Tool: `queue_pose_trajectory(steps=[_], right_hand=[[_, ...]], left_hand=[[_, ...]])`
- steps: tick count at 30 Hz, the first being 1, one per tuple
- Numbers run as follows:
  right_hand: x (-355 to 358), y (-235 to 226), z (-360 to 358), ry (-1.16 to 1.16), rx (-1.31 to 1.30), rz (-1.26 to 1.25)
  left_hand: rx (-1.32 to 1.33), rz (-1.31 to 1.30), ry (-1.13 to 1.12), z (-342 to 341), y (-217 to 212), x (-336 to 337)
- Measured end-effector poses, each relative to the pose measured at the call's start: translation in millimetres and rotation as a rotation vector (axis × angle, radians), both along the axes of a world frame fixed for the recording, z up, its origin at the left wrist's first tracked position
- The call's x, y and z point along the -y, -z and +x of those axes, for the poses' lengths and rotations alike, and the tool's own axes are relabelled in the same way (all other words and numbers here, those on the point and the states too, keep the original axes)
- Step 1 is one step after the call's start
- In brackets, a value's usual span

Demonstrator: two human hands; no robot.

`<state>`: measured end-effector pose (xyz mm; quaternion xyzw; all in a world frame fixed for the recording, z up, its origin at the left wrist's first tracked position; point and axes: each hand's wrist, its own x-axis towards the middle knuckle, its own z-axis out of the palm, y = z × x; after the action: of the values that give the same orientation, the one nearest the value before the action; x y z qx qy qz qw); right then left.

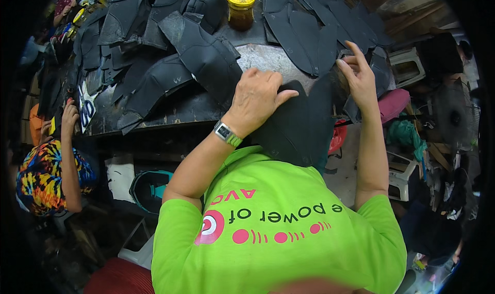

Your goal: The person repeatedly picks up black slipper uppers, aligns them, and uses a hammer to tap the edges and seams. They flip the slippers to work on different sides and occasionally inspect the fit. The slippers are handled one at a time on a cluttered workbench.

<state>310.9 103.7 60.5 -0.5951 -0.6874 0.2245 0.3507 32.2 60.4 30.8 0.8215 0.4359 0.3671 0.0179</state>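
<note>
A black, leather-like cut piece (289, 126), probably part of a shoe upper, lies at the table's near edge and hangs down in front of my shirt. My left hand (258, 95) is at its upper left edge, fingers curled and thumb laid across it. Another dark flap (320, 113) spreads beside it on the right. My right hand (359, 77) is raised to the right of that flap, with thumb and index finger apart and nothing visible between them; its other fingers are bent. A watch with a green strap (227, 133) is on my left wrist.
Stitched black uppers (203, 57) are heaped at the table's left, and flat black pieces (301, 36) overlap at its far right. A yellow-lidded jar (241, 10) stands between them. Another person (54, 175) works at the left. White plastic stools (407, 67) are at the right.
</note>
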Motion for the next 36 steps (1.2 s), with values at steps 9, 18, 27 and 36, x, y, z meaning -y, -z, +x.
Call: queue_pose_trajectory(steps=[9,18,27,36], right_hand=[[-51,-25,-168,-0.570,-0.937,-0.840],[-63,-36,-154,-0.418,-1.179,-0.791],[-141,9,-148,-0.228,-0.110,0.206],[-200,5,-190,-0.299,0.116,0.332]], left_hand=[[0.269,0.261,0.615,-20,-68,65],[0.251,0.330,0.804,-24,-68,63],[0.214,0.178,0.593,-35,-31,15],[0.225,0.104,0.575,-37,-21,18]])
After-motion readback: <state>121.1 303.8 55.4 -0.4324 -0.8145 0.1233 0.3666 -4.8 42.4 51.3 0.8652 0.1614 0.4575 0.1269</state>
